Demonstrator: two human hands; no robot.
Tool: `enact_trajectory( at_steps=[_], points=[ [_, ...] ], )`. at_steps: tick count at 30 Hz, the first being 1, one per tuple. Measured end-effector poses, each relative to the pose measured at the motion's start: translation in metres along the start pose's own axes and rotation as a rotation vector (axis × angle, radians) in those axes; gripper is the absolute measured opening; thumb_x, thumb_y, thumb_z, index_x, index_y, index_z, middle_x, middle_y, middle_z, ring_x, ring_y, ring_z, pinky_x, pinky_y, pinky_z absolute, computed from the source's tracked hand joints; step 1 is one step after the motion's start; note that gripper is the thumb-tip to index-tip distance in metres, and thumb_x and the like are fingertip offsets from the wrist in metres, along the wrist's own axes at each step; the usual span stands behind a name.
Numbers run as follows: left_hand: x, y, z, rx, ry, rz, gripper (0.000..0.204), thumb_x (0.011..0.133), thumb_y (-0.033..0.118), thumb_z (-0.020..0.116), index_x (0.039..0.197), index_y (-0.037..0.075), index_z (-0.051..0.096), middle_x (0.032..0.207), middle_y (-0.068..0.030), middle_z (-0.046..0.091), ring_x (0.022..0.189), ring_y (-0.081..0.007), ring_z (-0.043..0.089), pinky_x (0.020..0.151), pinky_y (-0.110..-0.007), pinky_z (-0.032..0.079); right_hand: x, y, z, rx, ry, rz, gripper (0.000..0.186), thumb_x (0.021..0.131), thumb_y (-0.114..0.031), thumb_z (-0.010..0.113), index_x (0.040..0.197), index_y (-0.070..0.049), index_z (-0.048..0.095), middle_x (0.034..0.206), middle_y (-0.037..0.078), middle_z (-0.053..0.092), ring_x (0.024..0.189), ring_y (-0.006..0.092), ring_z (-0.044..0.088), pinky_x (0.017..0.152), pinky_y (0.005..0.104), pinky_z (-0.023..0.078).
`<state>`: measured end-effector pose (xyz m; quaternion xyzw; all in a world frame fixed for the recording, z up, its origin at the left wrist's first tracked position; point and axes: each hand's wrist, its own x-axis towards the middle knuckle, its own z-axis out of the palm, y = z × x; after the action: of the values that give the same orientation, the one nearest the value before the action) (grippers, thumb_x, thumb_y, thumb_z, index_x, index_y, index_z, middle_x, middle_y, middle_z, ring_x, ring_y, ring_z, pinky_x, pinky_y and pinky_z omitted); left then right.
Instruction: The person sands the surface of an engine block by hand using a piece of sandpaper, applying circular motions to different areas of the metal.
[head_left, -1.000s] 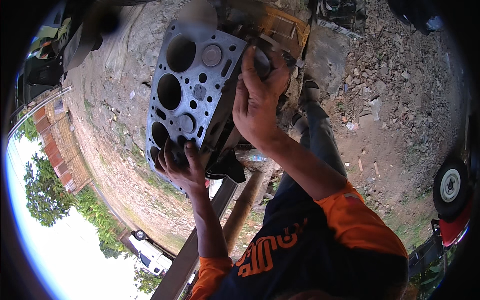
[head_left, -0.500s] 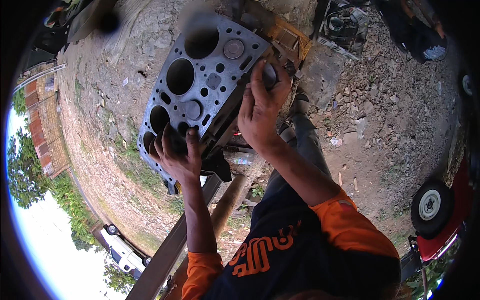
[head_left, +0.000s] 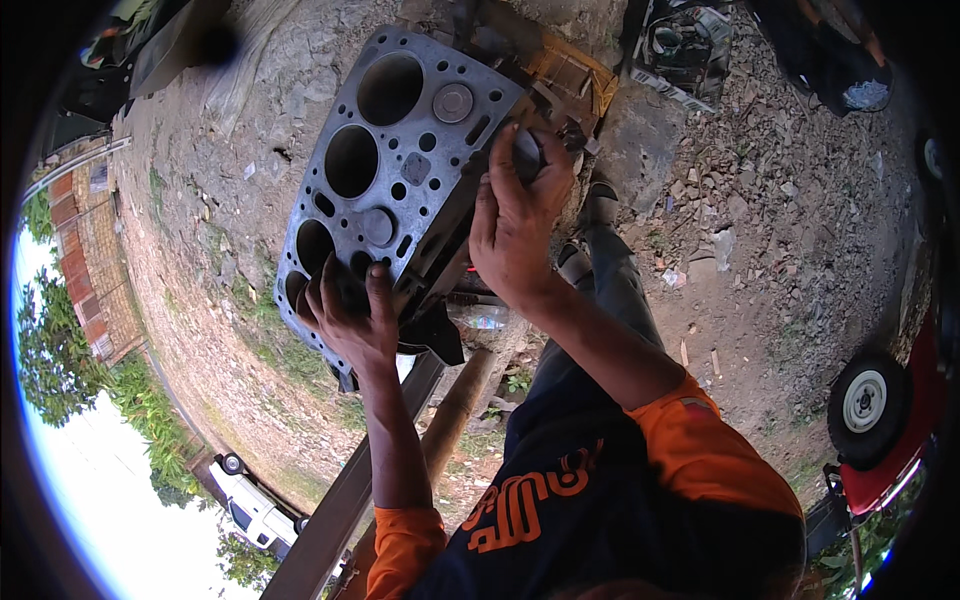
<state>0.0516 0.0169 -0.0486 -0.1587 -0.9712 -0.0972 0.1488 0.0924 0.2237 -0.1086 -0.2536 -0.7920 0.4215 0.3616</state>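
Note:
A grey engine block (head_left: 400, 145) with large round cylinder bores lies tilted before me. One engine valve (head_left: 453, 102) sits nearly flush in its top face. Another valve (head_left: 378, 227) stands slightly raised, closer to my left hand. My left hand (head_left: 355, 325) rests on the block's near end, thumb and fingers apart around a dark opening; I see nothing held there. Beside the block's right edge, my right hand (head_left: 522, 220) grips a round, flat grey disc (head_left: 527, 155) that looks like a valve head. Its lower part is hidden by the hand and block.
A metal beam (head_left: 350, 490) and a rusty pipe (head_left: 458, 408) run below the block. A yellow metal frame (head_left: 575, 75) stands beyond it. A crate of parts (head_left: 680, 55) sits at the far right. Rubble and stones (head_left: 755, 190) cover the ground.
The block appears slightly lower and further left in view, along with both hands. My right hand keeps its hold on the disc; my left hand stays on the block.

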Motion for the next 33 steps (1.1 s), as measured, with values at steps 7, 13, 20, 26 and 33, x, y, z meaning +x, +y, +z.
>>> enact_trajectory(
  at_steps=[7,13,20,26,33],
  points=[
    [0.001,-0.005,-0.004,-0.008,-0.045,-0.006,0.075,0.090,0.060,0.075,0.134,0.000,0.068,0.128,-0.0230,0.065,0.138,-0.0475,0.044,0.114,-0.062,0.033,-0.007,-0.006,-0.004,0.011,-0.022,-0.027,0.066,0.086,0.005,0.065,0.151,-0.002,0.053,0.142,0.028,0.038,0.122,0.0414,0.044,0.099,0.0520,0.035],
    [0.046,0.049,-0.016,-0.170,-0.089,0.117,0.085,0.078,0.057,0.087,0.139,0.001,0.065,0.129,-0.0236,0.060,0.129,-0.0435,0.047,0.112,-0.062,0.035,0.009,0.007,0.000,0.062,0.067,-0.032,0.066,0.086,0.006,0.064,0.151,0.001,0.053,0.143,0.027,0.040,0.123,0.0411,0.044,0.099,0.0519,0.035],
    [0.069,0.084,0.018,-0.126,-0.121,0.212,0.096,0.059,0.057,0.095,0.137,0.007,0.067,0.111,-0.0137,0.070,0.108,-0.0373,0.062,0.105,-0.055,0.041,0.007,0.006,-0.003,0.032,0.040,0.013,0.064,0.087,0.000,0.067,0.150,-0.003,0.055,0.141,0.026,0.041,0.123,0.0422,0.045,0.098,0.0517,0.035],
    [0.063,0.078,0.025,-0.078,-0.127,0.160,0.099,0.055,0.062,0.093,0.134,0.006,0.069,0.107,-0.0113,0.070,0.104,-0.0355,0.061,0.101,-0.054,0.042,0.020,0.012,0.000,0.014,0.096,0.059,0.063,0.091,-0.005,0.071,0.151,-0.009,0.056,0.142,0.025,0.041,0.121,0.0396,0.046,0.097,0.0517,0.037],
    [0.067,0.078,0.027,-0.076,-0.110,0.194,0.100,0.060,0.065,0.091,0.136,0.004,0.068,0.112,-0.0127,0.070,0.106,-0.0354,0.060,0.104,-0.055,0.040,0.019,0.017,0.005,0.010,0.106,0.086,0.070,0.088,-0.003,0.071,0.155,-0.009,0.051,0.144,0.025,0.042,0.122,0.0405,0.046,0.096,0.0524,0.036]
  ],
)
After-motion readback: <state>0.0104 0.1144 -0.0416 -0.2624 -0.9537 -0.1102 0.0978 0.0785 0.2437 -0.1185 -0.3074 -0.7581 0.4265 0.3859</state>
